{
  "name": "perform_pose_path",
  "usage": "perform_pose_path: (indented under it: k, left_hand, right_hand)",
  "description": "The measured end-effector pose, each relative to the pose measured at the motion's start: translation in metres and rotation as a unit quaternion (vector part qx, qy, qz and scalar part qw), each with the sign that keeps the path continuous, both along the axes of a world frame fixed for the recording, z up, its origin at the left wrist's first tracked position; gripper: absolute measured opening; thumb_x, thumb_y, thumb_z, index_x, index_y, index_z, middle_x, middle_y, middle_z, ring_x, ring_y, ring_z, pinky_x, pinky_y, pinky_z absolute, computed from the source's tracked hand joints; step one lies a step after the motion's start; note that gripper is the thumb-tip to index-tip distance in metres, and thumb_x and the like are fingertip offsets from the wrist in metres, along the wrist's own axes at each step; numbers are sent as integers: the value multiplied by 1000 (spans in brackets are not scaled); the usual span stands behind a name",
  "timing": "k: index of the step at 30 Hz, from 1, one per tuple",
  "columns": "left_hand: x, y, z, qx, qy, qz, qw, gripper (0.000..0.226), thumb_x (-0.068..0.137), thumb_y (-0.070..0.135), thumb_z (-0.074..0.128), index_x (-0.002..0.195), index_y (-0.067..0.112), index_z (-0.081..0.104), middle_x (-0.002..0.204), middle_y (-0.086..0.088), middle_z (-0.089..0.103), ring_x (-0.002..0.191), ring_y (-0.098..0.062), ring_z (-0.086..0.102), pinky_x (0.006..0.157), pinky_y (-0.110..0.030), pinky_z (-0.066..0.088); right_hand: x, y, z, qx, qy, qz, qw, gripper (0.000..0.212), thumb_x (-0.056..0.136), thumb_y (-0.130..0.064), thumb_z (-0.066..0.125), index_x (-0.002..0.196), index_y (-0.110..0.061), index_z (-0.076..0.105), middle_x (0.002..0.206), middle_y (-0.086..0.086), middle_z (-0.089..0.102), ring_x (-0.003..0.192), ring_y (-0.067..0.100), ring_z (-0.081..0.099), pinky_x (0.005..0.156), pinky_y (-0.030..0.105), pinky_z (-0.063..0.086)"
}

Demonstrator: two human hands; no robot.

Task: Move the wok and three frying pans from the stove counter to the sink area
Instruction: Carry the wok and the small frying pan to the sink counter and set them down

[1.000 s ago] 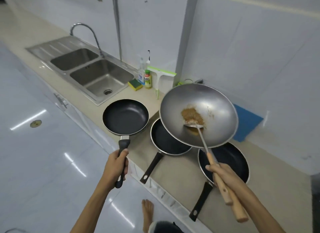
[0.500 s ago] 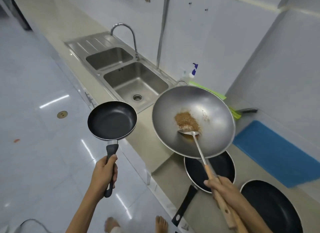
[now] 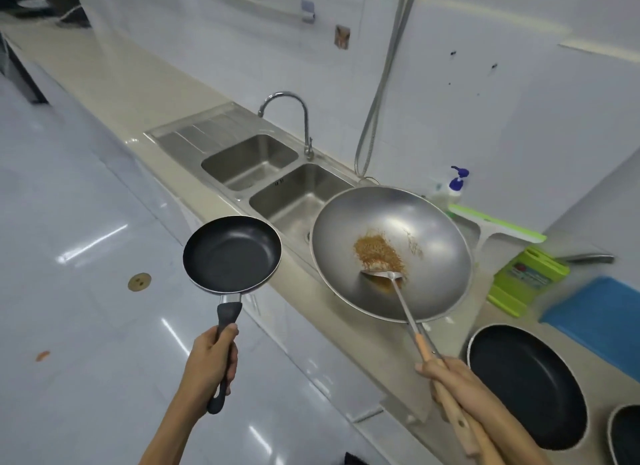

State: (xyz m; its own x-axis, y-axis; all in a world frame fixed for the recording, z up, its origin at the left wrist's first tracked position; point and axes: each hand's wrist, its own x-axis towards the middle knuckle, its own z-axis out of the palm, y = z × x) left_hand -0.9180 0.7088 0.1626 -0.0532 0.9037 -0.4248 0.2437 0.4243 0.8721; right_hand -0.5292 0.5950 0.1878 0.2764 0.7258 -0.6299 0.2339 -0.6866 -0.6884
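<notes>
The left hand [image 3: 211,364] is gripping the black handle of a small pan [image 3: 232,253], carrying it out over the floor just off the counter's [image 3: 353,333] front edge, level with the near basin of the sink [image 3: 298,194]. The right hand [image 3: 450,378] is clenching the wok's [image 3: 391,253] wooden handle together with the shaft of a spatula [image 3: 398,291], whose blade is lying in the bowl against a patch of brown residue [image 3: 377,253]. The wok is hanging above the counter beside the near basin, its far rim overlapping the sink's right edge. Two more pans are sitting on the counter at the lower right, one [image 3: 526,385] in full sight and one [image 3: 625,433] cut off by the frame edge. To do this carry well, the person is probably best keeping both vessels level, since the wok is looking slightly tipped toward the camera and the loose spatula could slide; pinching its shaft firmly against the handle seems wise. The wok needs lowering gently so it clears the tap [image 3: 294,115] and the soap bottle [image 3: 450,187]. The small pan's long axis is running from the hand up and slightly right, bowl pointing away toward the sink. The wok's axis is slanting from the lower right up to the left, bowl likewise leading toward the basin.
</notes>
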Motion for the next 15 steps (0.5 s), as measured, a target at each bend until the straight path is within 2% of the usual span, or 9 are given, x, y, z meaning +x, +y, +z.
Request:
perform_pose_path:
  k: [4,8,13,15]
  left_hand:
    - [-51,52,1,3,-4,-8,1000,41,101,30,51,69,5,48,42,-10,47,32,-21,38,34,-30,40]
    - [-105,118,-5,-4,-14,9,1000,41,102,29,51,70,4,49,42,-10,48,32,-20,39,34,-30,40]
    - [-153,189,-14,-11,-8,23,1000,39,102,28,51,71,4,49,41,-8,47,33,-19,38,34,-29,39]
    - [-175,227,-17,-15,-6,41,999,40,102,28,51,69,5,49,41,-8,47,32,-19,38,34,-29,39]
  right_hand:
    - [-55,51,1,7,3,14,1000,31,86,-32,76,72,-13,56,50,3,51,44,18,49,55,34,37]
    - [-106,123,-5,-18,-7,24,1000,28,89,-30,75,78,-9,59,50,2,54,48,20,52,57,34,40]
    - [-152,207,-19,-31,6,25,999,35,86,-40,76,88,-8,63,55,4,54,49,19,52,56,33,37]
    - [-177,253,-23,-36,12,23,999,41,86,-50,75,86,-10,64,55,5,56,48,18,54,56,33,39]
